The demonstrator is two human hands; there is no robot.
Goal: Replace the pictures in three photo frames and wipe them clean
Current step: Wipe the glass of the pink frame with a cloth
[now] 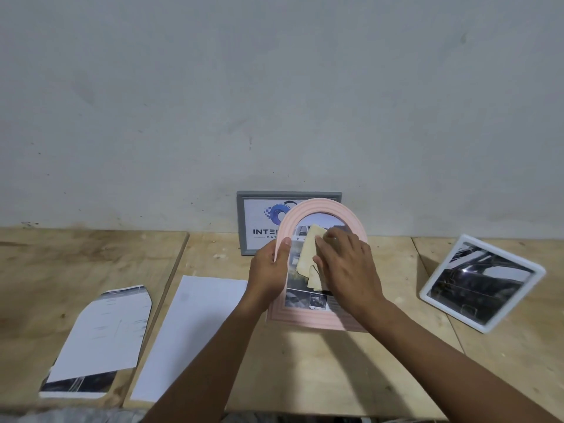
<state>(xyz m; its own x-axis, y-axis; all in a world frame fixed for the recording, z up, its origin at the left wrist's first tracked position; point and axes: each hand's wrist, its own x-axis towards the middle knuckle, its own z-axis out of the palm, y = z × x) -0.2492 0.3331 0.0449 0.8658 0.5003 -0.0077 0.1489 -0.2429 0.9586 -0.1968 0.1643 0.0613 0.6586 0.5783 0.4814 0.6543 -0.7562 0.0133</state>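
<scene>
A left hand gripped a pink arched frame while the right hand pressed a cloth onto its glass.

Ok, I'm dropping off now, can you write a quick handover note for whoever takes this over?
Left hand grips the pink arched frame by its left edge.
Right hand presses the yellow cloth on its glass.
The grey frame leans on the wall behind. The white frame stands tilted at the right.
An arch-cut sheet and a plain white sheet lie at the left.
Done: all three frames hold pictures, and the pink one is mid-wipe.
Left: finish that wipe. I cannot tell whether the grey and white ones have been wiped.
</scene>
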